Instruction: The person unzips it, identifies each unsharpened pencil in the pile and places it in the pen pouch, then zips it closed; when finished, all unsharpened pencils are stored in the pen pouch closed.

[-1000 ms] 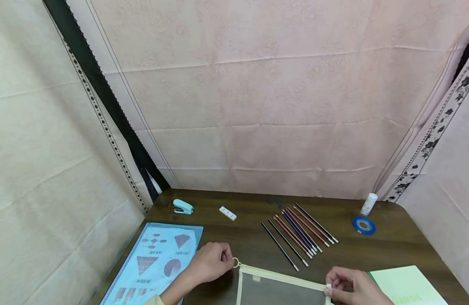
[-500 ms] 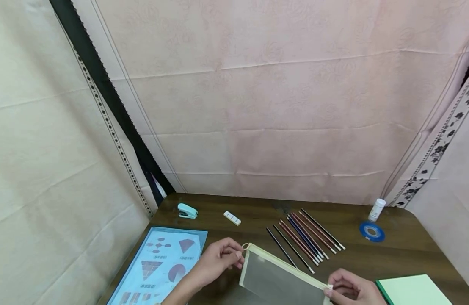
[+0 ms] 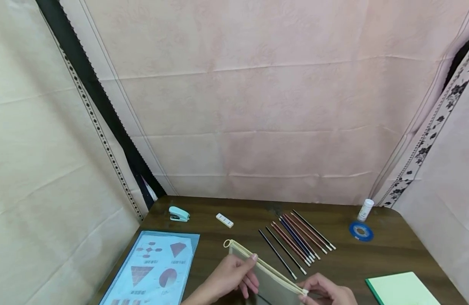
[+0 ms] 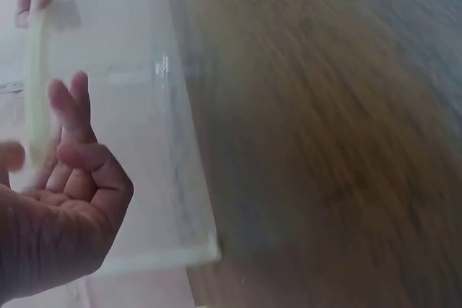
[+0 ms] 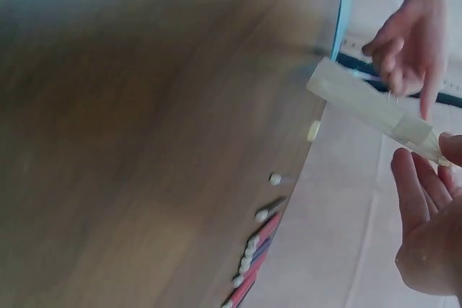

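A translucent zip pouch [image 3: 270, 277] with a pale yellow zipper edge and a small ring at its far left corner is raised in front of me, tilted. My right hand [image 3: 326, 290] pinches its right corner at the zipper end between thumb and fingers. Beside the zipper edge is my left hand [image 3: 234, 275], thumb raised, other fingers loosely bent. The left wrist view shows that hand [image 4: 72, 192] against the pouch [image 4: 137, 149], thumb apart from the fingers. In the right wrist view my right thumb and fingers hold the pouch's end [image 5: 382, 110].
Several pencils [image 3: 295, 237] lie in a row beyond the pouch. Left are a blue folder with a printed sheet [image 3: 154, 267] and a mint stapler [image 3: 179, 214]; an eraser [image 3: 224, 220] lies between. Right are blue tape [image 3: 361, 231], a glue stick [image 3: 365, 209] and a green notebook [image 3: 404, 288].
The left hand has left the ring at the pouch's corner and shifted right along the zipper edge. The pouch was lifted off the table and tilted; the right hand moved slightly left with it.
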Motion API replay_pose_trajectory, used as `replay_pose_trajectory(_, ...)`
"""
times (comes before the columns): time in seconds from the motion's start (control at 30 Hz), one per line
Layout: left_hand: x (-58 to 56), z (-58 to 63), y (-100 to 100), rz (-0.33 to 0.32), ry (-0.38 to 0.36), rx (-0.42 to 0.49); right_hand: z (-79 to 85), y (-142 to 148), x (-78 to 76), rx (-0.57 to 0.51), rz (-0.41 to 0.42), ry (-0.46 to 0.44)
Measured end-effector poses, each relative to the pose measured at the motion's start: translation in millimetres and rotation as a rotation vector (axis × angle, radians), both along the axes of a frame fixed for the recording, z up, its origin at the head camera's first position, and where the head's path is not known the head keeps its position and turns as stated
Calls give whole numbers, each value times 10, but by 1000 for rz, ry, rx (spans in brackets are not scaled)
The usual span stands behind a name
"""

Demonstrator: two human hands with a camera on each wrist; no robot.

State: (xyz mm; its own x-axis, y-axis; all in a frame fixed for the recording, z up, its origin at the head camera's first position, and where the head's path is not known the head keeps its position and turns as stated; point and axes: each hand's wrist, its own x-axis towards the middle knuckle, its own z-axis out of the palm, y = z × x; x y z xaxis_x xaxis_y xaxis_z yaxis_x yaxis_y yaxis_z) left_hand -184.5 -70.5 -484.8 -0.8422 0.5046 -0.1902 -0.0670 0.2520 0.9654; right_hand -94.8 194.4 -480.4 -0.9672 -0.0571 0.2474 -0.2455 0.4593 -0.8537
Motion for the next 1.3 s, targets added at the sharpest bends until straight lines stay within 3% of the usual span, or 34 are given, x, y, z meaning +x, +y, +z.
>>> replay_pose_trajectory(0.13, -4, -25, 13, 32, -11, 20, -58, -58, 8, -60, 104, -1)
replay_pose_trajectory(0.3, 7, -41, -5, 32, -7, -14, -172, -18, -29, -9, 240, 139)
replay_pose_trajectory(0.37, 13, -46, -19, 38, -2, -19, -182, -3, -36, -14, 266, 138)
replay_pose_trajectory(0.43, 20, -51, -52, 48, 3, -24, -166, -2, -42, -43, 287, 82)
replay_pose_trajectory(0.6, 36, -74, -172, 76, 29, -55, -102, -64, -68, -75, 280, -72)
replay_pose_trajectory(0.97, 11, -19, -195, 92, 49, -66, -41, -54, -122, -27, 182, -181)
replay_pose_trajectory(1.17, -55, 59, -233, 95, 76, -103, 1, 80, -375, 138, 92, -159)
replay_pose_trajectory(1.3, -101, 135, -307, 21, 85, -140, -20, 157, -592, 299, 143, -163)
